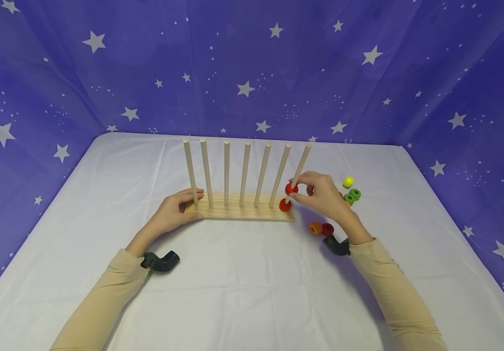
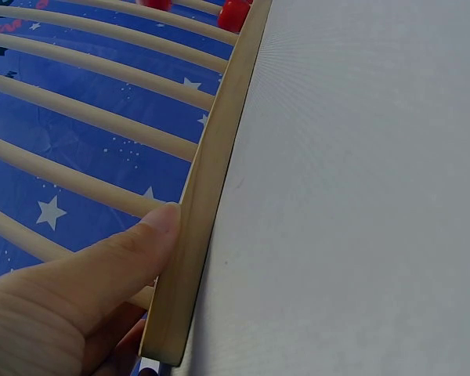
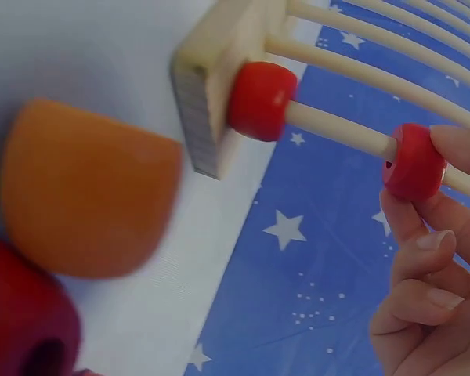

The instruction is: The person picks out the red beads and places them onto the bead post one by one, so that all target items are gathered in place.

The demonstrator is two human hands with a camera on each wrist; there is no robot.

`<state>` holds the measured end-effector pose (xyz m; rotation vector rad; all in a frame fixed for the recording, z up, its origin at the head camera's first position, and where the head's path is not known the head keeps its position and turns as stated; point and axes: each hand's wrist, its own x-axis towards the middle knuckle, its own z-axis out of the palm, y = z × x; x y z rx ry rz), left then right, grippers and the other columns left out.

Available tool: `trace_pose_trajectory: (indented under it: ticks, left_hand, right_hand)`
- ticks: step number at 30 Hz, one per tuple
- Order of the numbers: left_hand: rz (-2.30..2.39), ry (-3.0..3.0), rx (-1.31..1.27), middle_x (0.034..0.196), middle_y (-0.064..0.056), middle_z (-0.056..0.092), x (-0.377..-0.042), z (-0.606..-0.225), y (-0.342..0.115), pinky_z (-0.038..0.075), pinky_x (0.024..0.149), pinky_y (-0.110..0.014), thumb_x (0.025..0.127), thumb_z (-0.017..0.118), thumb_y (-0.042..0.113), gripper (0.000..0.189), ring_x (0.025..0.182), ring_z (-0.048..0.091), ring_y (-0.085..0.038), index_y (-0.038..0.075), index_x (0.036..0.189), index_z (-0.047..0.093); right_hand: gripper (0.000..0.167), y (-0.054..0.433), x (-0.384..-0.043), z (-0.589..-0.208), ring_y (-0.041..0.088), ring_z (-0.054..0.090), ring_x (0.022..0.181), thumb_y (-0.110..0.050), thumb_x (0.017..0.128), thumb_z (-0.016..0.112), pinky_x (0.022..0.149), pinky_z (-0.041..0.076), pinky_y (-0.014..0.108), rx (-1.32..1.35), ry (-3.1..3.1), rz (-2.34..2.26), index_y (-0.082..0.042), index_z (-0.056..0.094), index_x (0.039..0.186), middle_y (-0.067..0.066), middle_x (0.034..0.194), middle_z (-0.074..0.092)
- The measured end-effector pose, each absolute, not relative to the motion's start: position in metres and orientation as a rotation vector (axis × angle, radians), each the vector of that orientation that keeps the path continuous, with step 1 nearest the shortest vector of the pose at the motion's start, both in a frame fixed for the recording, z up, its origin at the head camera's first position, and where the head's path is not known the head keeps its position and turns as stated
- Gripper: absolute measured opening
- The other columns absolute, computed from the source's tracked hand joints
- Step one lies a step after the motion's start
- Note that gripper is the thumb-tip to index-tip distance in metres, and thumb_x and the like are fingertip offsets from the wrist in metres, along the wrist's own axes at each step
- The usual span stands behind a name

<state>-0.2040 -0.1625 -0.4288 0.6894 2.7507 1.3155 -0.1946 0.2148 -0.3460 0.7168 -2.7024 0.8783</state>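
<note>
A wooden base [image 1: 234, 212] with several upright pegs stands at the middle of the table. My left hand [image 1: 175, 210] grips its left end, the thumb on the front edge, as the left wrist view also shows. With thumb and fingers, my right hand [image 1: 322, 193] pinches a red bead [image 3: 416, 162] that is threaded partway down the rightmost peg [image 3: 341, 129]. Below it, another red bead [image 3: 262, 101] sits on that same peg against the base. The other pegs bear no beads.
Right of the base lie an orange bead [image 1: 315, 227] and a dark red bead [image 1: 327, 229]. Farther back are green beads [image 1: 355, 194] and a yellow bead [image 1: 348, 182]; others are partly hidden behind the right hand. A starry purple cloth [image 1: 243, 58] hangs behind the white table.
</note>
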Motion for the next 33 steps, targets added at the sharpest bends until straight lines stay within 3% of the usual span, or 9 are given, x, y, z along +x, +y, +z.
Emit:
trace_pose_trajectory:
  ticks: [23, 33]
  left_hand:
    - [1.311, 2.745, 0.692, 0.136, -0.018, 0.053, -0.204, -0.428, -0.162, 0.033, 0.113, -0.049, 0.075, 0.079, 0.018, 0.058, 0.133, 0.043, -0.037, 0.001, 0.126, 0.057]
    - [1.317, 2.741, 0.684, 0.136, -0.018, 0.053, -0.205, -0.429, -0.161, 0.032, 0.113, -0.051, 0.075, 0.078, 0.019, 0.057, 0.134, 0.041, -0.038, 0.002, 0.126, 0.058]
  right_hand:
    - [0.015, 0.213, -0.193, -0.363, 0.012, 0.044, 0.059, -0.019, 0.079, 0.074, 0.050, 0.035, 0.018, 0.689, -2.838, 0.833, -0.011, 0.070, 0.090, 0.007, 0.097, 0.071]
    - [0.010, 0.215, -0.195, -0.370, 0.011, 0.043, 0.057, -0.019, 0.080, 0.073, 0.048, 0.034, 0.019, 0.678, -2.884, 0.845, -0.014, 0.069, 0.087, 0.003, 0.097, 0.070]
